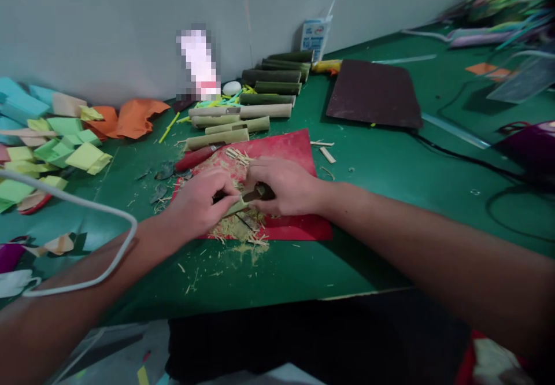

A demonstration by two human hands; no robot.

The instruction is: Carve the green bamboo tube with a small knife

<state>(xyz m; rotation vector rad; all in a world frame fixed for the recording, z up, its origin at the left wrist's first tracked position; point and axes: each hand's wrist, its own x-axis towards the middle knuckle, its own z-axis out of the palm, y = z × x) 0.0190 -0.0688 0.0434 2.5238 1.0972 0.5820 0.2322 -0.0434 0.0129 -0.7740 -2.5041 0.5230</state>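
Note:
Both my hands grip one short bamboo tube (243,202) with an opening cut in its side, held low over a red sheet (310,228). My left hand (206,200) is closed on its left end, thumb and fingers pinching it. My right hand (284,185) wraps round the other end, hiding part of it. Pale bamboo shavings (236,232) and splinters are strewn on the sheet beneath. Just beyond my left hand lies a red-handled knife (197,156), its far end partly covered by shavings.
Several bamboo tubes (236,136) lie in a row towards the wall, some notched. Folded coloured papers (56,142) crowd the left side, near a white cable (104,206). A dark brown board (375,93) lies at the back right, a drink carton (314,37) by the wall.

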